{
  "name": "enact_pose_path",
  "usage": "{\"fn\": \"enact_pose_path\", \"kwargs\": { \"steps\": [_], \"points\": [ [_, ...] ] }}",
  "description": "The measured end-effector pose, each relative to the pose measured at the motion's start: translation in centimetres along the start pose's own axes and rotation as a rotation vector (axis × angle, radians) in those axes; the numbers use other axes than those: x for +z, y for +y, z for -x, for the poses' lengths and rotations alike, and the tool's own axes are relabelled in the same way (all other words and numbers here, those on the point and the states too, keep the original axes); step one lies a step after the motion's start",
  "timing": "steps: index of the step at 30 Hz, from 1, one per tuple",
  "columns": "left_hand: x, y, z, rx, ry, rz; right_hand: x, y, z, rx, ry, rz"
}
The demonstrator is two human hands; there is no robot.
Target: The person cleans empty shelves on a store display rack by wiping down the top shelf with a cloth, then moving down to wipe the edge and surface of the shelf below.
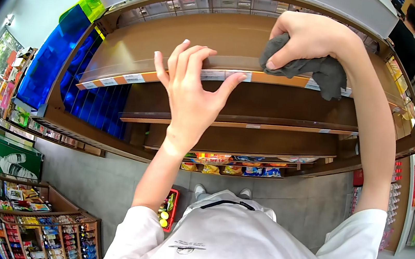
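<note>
My right hand (308, 40) is closed around a dark grey cloth (325, 74), which lies over the front edge of the upper brown shelf (230, 33). Part of the cloth hangs down past the orange label strip (272, 79). My left hand (192, 83) has its fingers spread at the same shelf's front edge, near the clear guard and the price labels, and holds nothing. Whether its fingertips touch the guard, I cannot tell.
Two lower brown shelves (253, 101) lie beneath, with snack bags (233, 170) at the bottom. Blue panels (53, 67) stand at the left. A red basket (172, 211) is on the floor by my feet. Another person (406, 43) is at the upper right.
</note>
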State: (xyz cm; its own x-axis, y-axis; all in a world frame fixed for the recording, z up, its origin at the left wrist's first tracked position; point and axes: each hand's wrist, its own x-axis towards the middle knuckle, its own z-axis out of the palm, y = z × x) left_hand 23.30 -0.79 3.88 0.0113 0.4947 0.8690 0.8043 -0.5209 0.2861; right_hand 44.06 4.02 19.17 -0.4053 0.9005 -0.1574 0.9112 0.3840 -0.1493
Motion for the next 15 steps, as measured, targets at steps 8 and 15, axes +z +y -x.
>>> {"fn": "enact_pose_path", "kwargs": {
  "steps": [8,15],
  "points": [
    [1.8,3.8,-1.5,0.109,-0.029,0.017,-0.6,-0.7,-0.2,-0.053,-0.051,-0.015],
    [2.4,3.8,-0.8,0.062,0.053,0.023,-2.5,-0.7,0.9,-0.17,-0.168,0.061]
  ]
}}
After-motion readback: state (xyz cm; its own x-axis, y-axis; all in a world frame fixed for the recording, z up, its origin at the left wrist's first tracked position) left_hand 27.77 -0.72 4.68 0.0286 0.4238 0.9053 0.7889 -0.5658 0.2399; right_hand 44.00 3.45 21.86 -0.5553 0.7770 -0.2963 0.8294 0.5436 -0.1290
